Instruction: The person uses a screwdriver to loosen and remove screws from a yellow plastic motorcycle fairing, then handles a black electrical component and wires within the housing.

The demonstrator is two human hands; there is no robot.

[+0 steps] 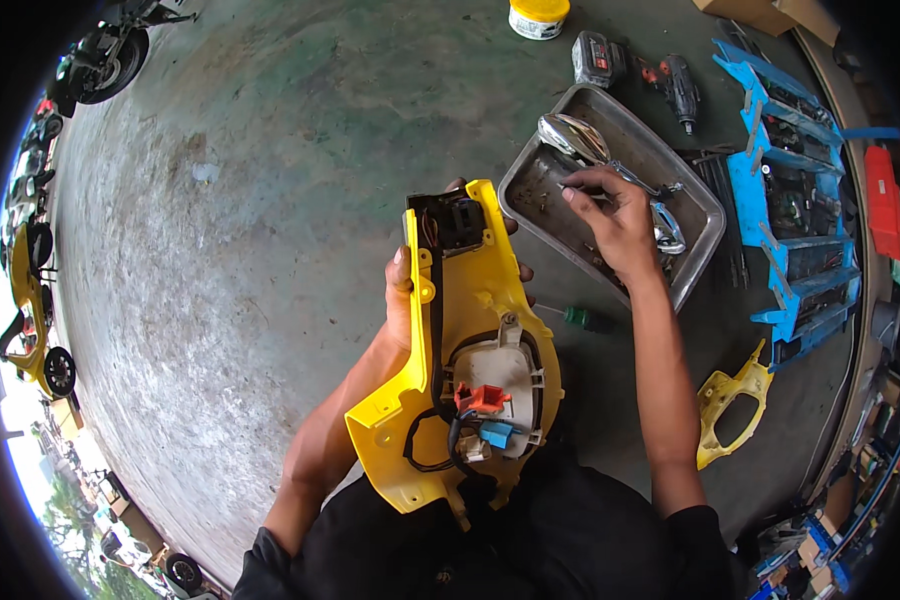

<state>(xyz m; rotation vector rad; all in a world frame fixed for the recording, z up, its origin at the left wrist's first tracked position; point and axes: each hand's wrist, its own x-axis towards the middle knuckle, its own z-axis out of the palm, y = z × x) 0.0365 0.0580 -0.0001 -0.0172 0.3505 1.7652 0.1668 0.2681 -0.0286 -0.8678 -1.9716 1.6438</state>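
Note:
My left hand (402,300) grips a yellow plastic motorcycle cover (480,300) from behind, its inner side facing me. The cover carries a black switch block at its top, black wiring, a white lamp housing (500,375) and red and blue connectors near its lower end. My right hand (615,215) reaches into a dented metal tray (695,215) to the right, fingertips pinched on something small I cannot make out. Two chrome mirrors (575,138) lie in the tray by that hand.
A green-handled screwdriver (582,319) lies on the concrete floor between cover and tray. A second yellow panel (727,400) lies at right. Blue tool racks (785,200), a cordless drill (678,88), a battery pack (598,58) and a yellow-lidded tub (538,17) sit behind. Motorcycles stand at far left.

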